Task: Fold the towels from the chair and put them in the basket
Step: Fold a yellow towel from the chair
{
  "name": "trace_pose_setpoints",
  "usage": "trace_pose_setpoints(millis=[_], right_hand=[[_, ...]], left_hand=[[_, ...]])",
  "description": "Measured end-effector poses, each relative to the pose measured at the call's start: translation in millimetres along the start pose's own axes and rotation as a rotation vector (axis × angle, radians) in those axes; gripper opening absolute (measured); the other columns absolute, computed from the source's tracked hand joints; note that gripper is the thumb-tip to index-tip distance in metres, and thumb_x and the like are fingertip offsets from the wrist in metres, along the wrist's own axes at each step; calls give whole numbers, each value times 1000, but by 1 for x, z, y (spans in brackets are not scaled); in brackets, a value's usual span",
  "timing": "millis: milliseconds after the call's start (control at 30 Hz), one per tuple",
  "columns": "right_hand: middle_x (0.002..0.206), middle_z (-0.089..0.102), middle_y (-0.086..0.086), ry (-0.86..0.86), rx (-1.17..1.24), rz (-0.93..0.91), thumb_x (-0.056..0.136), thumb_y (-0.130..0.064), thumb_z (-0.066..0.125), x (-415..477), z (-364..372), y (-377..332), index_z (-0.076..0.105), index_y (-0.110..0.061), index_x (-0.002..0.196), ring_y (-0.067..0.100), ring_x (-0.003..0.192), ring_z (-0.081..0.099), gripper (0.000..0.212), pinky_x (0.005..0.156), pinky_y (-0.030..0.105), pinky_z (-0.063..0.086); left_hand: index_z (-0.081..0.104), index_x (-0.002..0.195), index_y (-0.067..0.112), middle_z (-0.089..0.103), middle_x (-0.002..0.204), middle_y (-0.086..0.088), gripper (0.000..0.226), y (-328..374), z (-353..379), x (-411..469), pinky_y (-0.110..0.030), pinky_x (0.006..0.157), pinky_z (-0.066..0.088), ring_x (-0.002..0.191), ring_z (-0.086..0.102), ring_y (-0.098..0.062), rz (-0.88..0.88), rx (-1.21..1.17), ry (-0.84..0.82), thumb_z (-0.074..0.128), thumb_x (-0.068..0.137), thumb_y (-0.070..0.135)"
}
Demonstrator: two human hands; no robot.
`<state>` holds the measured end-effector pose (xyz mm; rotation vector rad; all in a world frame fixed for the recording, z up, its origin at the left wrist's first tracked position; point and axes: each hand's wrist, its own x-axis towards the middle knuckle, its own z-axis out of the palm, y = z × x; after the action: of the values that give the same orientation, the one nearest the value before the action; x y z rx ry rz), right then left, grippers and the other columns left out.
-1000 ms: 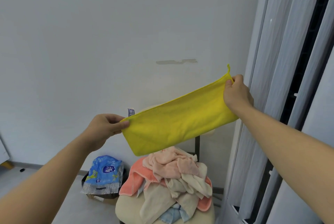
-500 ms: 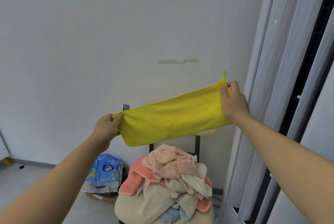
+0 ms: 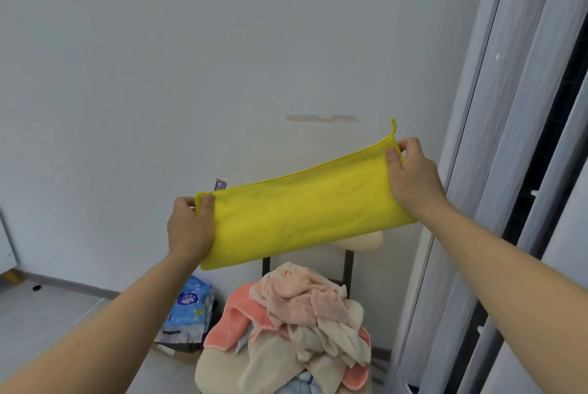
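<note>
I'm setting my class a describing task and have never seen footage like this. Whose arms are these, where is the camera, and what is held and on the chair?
No machine here: a person wears a camera on the head, looking forward and down, so both arms reach in from below. The left hand and right hand each pinch one end of a yellow towel, stretched as a long strip. Below it a chair bears a heap of pink and beige towels. A blue packet lies on the floor beside it. No basket shows.

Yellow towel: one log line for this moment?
yellow towel stretched aloft; left hand pinches left end; right hand pinches right end; towel pile on chair
</note>
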<state>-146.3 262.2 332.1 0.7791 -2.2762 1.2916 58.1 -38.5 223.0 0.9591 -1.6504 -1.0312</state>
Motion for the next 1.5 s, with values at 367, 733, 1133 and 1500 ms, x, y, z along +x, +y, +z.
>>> trace_pose_setpoints(millis=[367, 733, 1133, 1500], right_hand=[[93, 56, 7, -166, -98, 222, 106, -30, 44, 15, 2, 26, 56, -8, 101, 28, 91, 50, 25, 71, 34, 34], [85, 54, 13, -243, 34, 332, 105, -30, 50, 14, 10, 39, 57, -8, 91, 26, 79, 53, 26, 70, 36, 38], [113, 65, 11, -300, 405, 441, 104, -17, 54, -10, 4, 52, 72, -25, 105, 27, 90, 60, 19, 70, 36, 53], [126, 59, 5, -515, 119, 412, 94, -13, 70, -79, 47, 93, 70, -21, 126, 21, 108, 57, 34, 86, 30, 47]], left_hand=[[53, 125, 21, 58, 108, -20, 29, 17, -26, 17, -36, 60, 48, 80, 56, -28, -278, -234, -472, 56, 102, 4], [73, 114, 31, 60, 128, -5, 22, 25, -26, 14, -41, 94, 53, 108, 62, -25, 39, 33, -505, 72, 94, 24], [67, 127, 16, 57, 135, 0, 35, 26, -29, 17, -31, 79, 55, 104, 67, -20, -197, -181, -687, 68, 94, 5], [57, 144, 22, 52, 144, -10, 52, -13, -5, -7, -44, 102, 50, 119, 58, -30, -82, 257, -707, 70, 94, 13]])
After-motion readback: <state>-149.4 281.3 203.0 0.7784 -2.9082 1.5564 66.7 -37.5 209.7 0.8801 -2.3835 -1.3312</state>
